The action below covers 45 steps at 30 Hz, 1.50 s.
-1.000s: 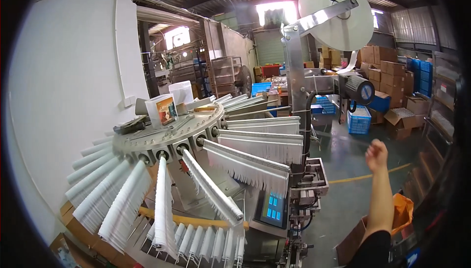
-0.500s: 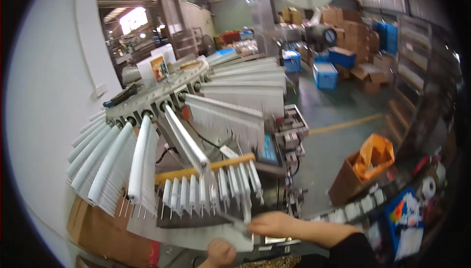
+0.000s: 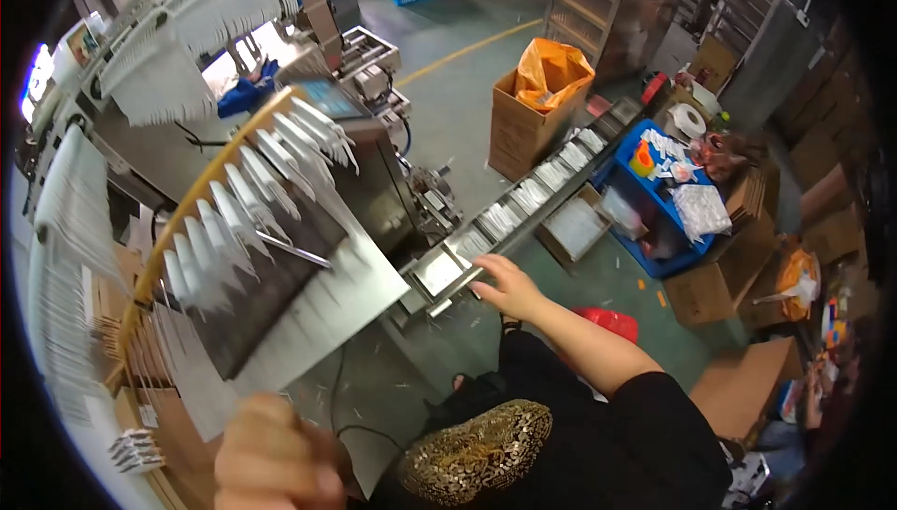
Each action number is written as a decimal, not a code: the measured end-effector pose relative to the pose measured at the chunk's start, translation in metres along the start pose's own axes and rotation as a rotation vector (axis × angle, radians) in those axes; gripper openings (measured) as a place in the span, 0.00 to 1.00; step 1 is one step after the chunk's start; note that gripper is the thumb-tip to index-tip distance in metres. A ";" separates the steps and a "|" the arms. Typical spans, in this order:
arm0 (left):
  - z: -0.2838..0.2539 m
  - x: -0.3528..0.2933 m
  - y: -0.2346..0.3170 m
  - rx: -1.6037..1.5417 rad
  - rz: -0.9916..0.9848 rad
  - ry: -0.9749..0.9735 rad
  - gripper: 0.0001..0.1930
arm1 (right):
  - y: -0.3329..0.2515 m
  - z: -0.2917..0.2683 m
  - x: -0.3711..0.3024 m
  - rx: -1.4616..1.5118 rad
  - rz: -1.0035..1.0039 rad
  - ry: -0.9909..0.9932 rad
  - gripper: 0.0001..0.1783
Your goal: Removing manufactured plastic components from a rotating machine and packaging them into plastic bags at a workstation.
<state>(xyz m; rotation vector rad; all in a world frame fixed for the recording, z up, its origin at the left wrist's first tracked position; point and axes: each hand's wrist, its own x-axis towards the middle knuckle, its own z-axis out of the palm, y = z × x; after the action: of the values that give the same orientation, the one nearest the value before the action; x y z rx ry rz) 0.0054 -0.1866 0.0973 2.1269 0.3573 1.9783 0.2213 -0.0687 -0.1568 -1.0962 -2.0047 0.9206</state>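
Observation:
My right hand (image 3: 509, 288) reaches out with its fingers apart at the end tray (image 3: 441, 272) of a narrow conveyor, its fingertips at the tray's edge. Low in the picture my left hand (image 3: 276, 459) is curled and smeared by motion; whatever it may hold is hidden. Between the hands and the machine, a pale metal sheet (image 3: 360, 300) slopes beside a dark plate. Above that plate, several white bundles (image 3: 245, 194) hang in a row from a curved yellow bar (image 3: 201, 178). A thin metal rod (image 3: 294, 250) sticks out from among them.
The conveyor (image 3: 491, 239) carries white bundles off to the far right. Beside it stand a carton (image 3: 519, 132) with an orange bag, a blue crate (image 3: 640, 253) and an open box (image 3: 572, 230). More white strands (image 3: 79, 220) hang at the left. A red stool-like thing (image 3: 607, 323) is beneath my right arm.
My view has swung right and down. My right hand has gone from the hanging bundles to the conveyor's end tray, its fingers now apart. My left hand appears larger and nearer.

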 end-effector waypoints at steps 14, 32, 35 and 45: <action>0.237 0.065 -0.074 -0.826 -0.185 -0.425 0.27 | 0.221 -0.056 -0.340 -0.095 1.106 -0.274 0.20; 0.439 0.111 -0.196 -1.983 -0.742 -1.281 0.60 | 0.293 -0.146 -0.340 -0.008 1.112 -0.510 0.22; 0.411 0.103 -0.254 -1.747 -0.691 -1.158 0.57 | 0.322 -0.150 -0.315 0.017 1.118 -0.573 0.18; 0.318 -0.301 -0.523 -0.516 -2.444 -0.512 0.15 | 0.343 -0.196 -0.219 -0.008 1.099 -0.455 0.18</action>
<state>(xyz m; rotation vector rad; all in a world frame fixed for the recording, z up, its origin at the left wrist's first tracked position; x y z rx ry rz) 0.2857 0.2153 -0.3774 0.4441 1.1692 -0.0372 0.6130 -0.0730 -0.3815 -2.2104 -1.6188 1.8175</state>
